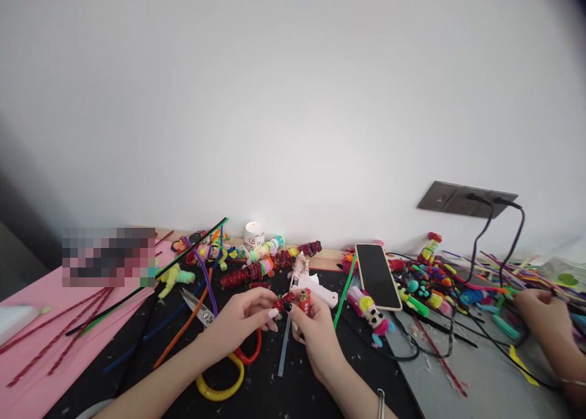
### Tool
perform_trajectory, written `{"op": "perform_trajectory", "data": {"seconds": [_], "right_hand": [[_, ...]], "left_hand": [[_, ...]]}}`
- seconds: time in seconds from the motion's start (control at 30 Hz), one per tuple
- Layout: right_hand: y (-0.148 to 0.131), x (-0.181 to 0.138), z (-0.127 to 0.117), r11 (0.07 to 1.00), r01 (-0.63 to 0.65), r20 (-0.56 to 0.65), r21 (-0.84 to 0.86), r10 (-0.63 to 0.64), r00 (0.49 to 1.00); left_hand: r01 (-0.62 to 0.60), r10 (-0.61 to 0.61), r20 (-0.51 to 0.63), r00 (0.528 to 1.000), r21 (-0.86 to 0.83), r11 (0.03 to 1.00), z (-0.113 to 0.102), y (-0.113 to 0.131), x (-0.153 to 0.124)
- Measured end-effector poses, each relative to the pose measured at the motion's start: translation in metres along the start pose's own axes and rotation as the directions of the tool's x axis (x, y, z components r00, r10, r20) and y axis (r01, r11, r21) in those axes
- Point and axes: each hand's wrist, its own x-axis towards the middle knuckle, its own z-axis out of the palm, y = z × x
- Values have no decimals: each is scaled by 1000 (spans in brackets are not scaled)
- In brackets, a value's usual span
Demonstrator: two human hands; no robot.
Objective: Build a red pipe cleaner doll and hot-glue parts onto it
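Observation:
My left hand [249,318] pinches a small piece of red glittery pipe cleaner [287,298] between thumb and fingers. Close against it, my right hand [318,336] has its thumb on the same piece. A red lighter [305,303] with a metal top stands upright in the curl of my right fingers. Just behind the hands lies a pale pink hot glue gun [315,286]. Below them a translucent glue stick [284,349] rests on the black mat. Scissors [222,376] with yellow and red handles lie under my left wrist, blades pointing up and left.
Coiled pipe-cleaner figures [247,272] and a paper cup [254,234] line the wall. A phone [378,275] lies to the right, near a pipe-cleaner doll [370,312]. Black cables run from the wall socket [467,199]. Another person's hand [542,318] is among pipe cleaners at far right.

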Motion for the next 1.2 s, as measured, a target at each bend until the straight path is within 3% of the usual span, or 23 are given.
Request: {"op": "perform_trajectory", "data": {"seconds": [0.17, 0.33, 0.43, 0.63, 0.73, 1.03, 1.2], "right_hand": [[-1, -3, 2, 998, -9, -4, 65, 10, 1000], [2, -2, 2, 997, -30, 25, 75, 28, 999], [4, -1, 1, 996, -36, 53, 86, 31, 998], [5, 1, -4, 976, 11, 23, 219, -17, 1000], [6, 3, -6, 968, -15, 26, 252, 9, 1000], [0, 1, -2, 1000, -24, -63, -13, 23, 998], [-5, 0, 1, 987, 1, -39, -160, -8, 999]], "left_hand": [[-67, 51, 90, 995, 174, 982, 3, 11, -6], [-56, 34, 129, 991, 168, 984, 5, 12, -8], [-34, 16, 143, 990, 124, 992, 6, 7, -9], [2, 1, 30, 1000, -91, 996, 6, 5, -8], [2, 1, 27, 1000, -127, 992, 8, 9, -10], [49, -41, 79, 996, -104, 993, 18, 11, -12], [42, -37, 71, 997, -63, 997, 18, 10, -11]]}}
